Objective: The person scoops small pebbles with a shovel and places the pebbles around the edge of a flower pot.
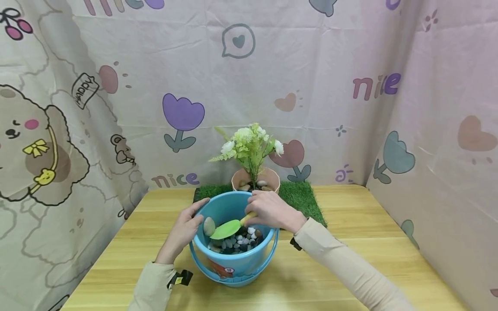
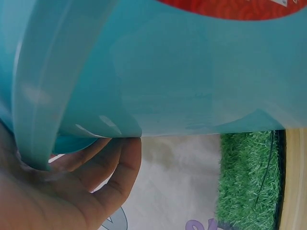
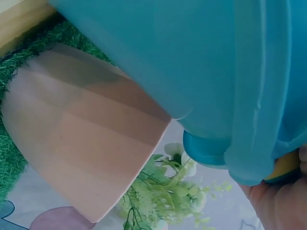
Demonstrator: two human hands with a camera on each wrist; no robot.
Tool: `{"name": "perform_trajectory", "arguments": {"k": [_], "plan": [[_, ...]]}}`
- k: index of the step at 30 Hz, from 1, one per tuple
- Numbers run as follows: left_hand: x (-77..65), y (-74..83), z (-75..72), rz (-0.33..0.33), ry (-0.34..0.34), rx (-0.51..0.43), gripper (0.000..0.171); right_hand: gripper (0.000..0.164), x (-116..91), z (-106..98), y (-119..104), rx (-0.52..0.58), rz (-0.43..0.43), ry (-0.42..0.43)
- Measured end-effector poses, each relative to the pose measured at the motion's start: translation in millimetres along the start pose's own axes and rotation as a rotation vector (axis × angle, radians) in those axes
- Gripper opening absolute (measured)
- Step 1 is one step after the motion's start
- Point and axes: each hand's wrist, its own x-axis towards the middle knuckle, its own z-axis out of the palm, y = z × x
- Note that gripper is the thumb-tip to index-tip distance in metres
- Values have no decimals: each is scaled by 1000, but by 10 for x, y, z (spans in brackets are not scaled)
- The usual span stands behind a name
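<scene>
A light blue bucket [image 1: 253, 264] with a hanging handle stands on the table, with small white, grey and dark pebbles [image 1: 239, 242] at its bottom. My left hand [image 1: 186, 228] grips the left rim; in the left wrist view its fingers [image 2: 125, 165] curl against the outer wall. Inside the bucket, my right hand [image 1: 272, 210] holds a small trowel [image 1: 225, 229] by its yellow handle. The trowel's green blade slants down to the left over the pebbles. A larger oval grey stone [image 1: 209, 226] shows at the blade's tip, by the inner left wall.
Behind the bucket a pink flowerpot [image 1: 274, 179] with white and green artificial flowers [image 1: 249, 144] stands on a green grass mat [image 1: 303, 198]. The wooden table [image 1: 350, 242] reaches to printed cloth [image 1: 249, 77] at the back and sides.
</scene>
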Motion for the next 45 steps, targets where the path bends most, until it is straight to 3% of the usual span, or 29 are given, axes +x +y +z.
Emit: {"name": "perform_trajectory", "arguments": {"k": [7, 15, 25, 45], "plan": [[-5, 10, -1, -7, 6, -3, 53, 19, -19, 21, 20, 5, 56, 32], [-4, 1, 8, 10, -2, 4, 53, 19, -57, 8, 6, 36, 219, -20], [-1, -14, 3, 11, -7, -1, 50, 21, -87, -15, 28, 108, 324, -29], [5, -12, -1, 19, -13, -6, 54, 19, -275, -58, 85, 123, 325, 59]]}}
